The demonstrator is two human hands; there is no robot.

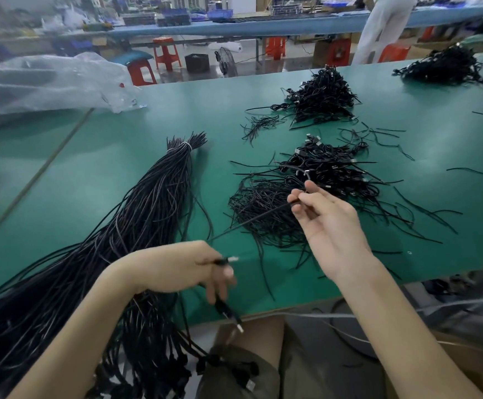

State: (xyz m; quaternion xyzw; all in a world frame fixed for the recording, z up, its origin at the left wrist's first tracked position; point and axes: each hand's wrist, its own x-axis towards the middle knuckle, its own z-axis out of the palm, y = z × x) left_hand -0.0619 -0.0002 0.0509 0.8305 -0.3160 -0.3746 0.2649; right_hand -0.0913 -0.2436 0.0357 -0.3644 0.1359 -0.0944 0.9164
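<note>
L hand gripped a cable by its plug end, at the table front edge. R hand pinched one thin tie over the pile. Best plan, I'd say: pull slow & straight so no others snagged.

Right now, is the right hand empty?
No, the right hand pinches a thin black tie between thumb and fingertips; the left hand holds a cable.

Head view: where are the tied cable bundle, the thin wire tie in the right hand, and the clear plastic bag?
cable bundle (154, 203), head view, middle of the strands below the white band.
wire tie (257, 218), head view, middle of its length.
plastic bag (47, 79), head view, crumpled top.
</note>
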